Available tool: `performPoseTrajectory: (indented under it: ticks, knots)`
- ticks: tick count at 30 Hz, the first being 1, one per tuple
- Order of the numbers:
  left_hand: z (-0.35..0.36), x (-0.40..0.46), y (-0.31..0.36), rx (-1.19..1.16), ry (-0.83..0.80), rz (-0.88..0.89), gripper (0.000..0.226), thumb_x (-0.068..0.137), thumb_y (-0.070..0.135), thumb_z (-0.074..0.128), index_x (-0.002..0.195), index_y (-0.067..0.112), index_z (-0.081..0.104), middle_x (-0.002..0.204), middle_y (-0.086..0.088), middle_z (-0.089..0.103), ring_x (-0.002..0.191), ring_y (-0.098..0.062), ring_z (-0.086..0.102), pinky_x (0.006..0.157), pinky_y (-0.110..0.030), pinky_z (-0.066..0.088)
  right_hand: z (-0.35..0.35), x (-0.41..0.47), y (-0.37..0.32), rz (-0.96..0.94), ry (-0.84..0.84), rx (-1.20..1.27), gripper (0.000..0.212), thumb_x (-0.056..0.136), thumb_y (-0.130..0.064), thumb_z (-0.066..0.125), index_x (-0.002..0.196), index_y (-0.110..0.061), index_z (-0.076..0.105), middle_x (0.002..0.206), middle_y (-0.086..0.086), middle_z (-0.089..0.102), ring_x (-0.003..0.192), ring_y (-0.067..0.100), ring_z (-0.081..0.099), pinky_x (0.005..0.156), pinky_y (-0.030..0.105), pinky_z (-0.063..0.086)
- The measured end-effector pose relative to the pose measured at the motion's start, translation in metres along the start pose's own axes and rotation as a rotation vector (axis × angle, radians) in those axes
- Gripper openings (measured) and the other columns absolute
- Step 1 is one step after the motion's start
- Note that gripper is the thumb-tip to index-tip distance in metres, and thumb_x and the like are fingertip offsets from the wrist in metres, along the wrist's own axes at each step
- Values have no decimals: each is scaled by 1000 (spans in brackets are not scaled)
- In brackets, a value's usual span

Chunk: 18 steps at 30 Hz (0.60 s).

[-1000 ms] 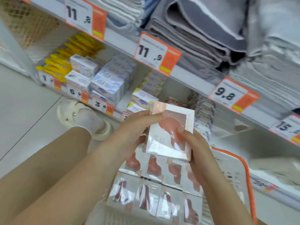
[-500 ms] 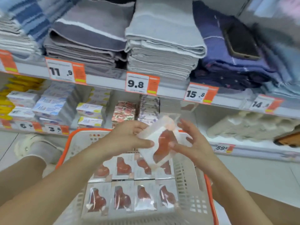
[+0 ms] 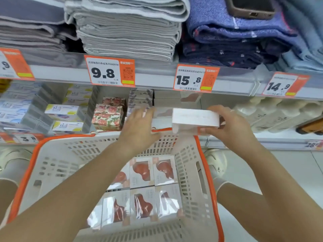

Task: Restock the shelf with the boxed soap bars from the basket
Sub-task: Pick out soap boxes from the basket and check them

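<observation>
My right hand (image 3: 230,126) grips a white boxed soap bar (image 3: 195,118), held flat at the mouth of the lower shelf (image 3: 236,137), just above the basket's far rim. My left hand (image 3: 139,126) hovers beside the box's left end with fingers spread, reaching toward the stacked white soap boxes (image 3: 166,98) on the shelf. Below my arms stands a beige basket with an orange rim (image 3: 35,154). Several boxed soap bars with red heart windows (image 3: 143,173) lie flat inside it in rows.
Floral boxes (image 3: 108,114), white-yellow boxes (image 3: 66,110) and blue-white boxes (image 3: 19,105) fill the shelf to the left. Pale bottles (image 3: 272,116) stand to the right. Folded towels (image 3: 129,28) and a phone (image 3: 251,6) rest on the upper shelf, with orange price tags (image 3: 110,71) along its edge.
The box has gone from tilted between both hands to flat at the shelf opening, held by my right hand. My left hand let go and reached forward. The view moved closer to the shelf.
</observation>
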<state>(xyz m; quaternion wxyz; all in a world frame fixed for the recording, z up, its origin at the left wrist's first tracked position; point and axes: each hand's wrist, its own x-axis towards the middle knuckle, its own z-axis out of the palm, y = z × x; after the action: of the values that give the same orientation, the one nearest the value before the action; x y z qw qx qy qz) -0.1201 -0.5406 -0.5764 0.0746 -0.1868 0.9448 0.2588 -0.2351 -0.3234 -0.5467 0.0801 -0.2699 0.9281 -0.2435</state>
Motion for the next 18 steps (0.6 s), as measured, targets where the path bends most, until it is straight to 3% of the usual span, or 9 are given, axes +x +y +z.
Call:
performPoseTrajectory:
  ticks: [2,4,7,12,15,18]
  knots:
    - [12,17,-25,213,-118,-183,88,89,55,52,152,21,2,160,-13,-3,146,-36,0,118,-48,8,11,11,19,29,78,-9,48,74,-28,79,117,-25,59,96,-2,54,80,17,55,72,28,44]
    - [25,26,-46,261,-239,-285,85,91,62,39,152,24,-7,159,-14,-12,145,-39,-7,118,-52,4,26,23,36,70,85,-25,46,78,-25,75,120,-21,58,98,1,52,82,18,52,72,28,41]
    - [45,27,-62,372,-304,-283,81,93,63,27,150,24,-16,159,-18,-8,145,-40,-9,118,-53,2,49,45,51,142,-9,-30,48,82,-23,71,127,-22,55,106,8,54,90,24,55,73,26,36]
    - [54,25,-64,478,-254,-264,80,97,52,31,148,21,-22,158,-21,-5,144,-42,-9,117,-55,3,90,90,44,190,-214,-100,51,86,-30,68,132,-20,48,120,12,62,109,33,58,85,34,45]
    - [53,27,-64,479,-270,-266,80,98,48,34,148,22,-24,158,-20,-8,144,-43,-10,117,-54,4,111,115,37,259,-262,-33,52,84,-27,70,129,-15,48,119,12,62,102,32,59,85,34,46]
    - [56,27,-65,493,-256,-273,82,97,48,35,147,22,-24,158,-21,-8,144,-43,-9,118,-54,4,133,131,32,458,-297,180,64,73,-28,80,124,-5,47,113,13,63,98,32,64,91,40,52]
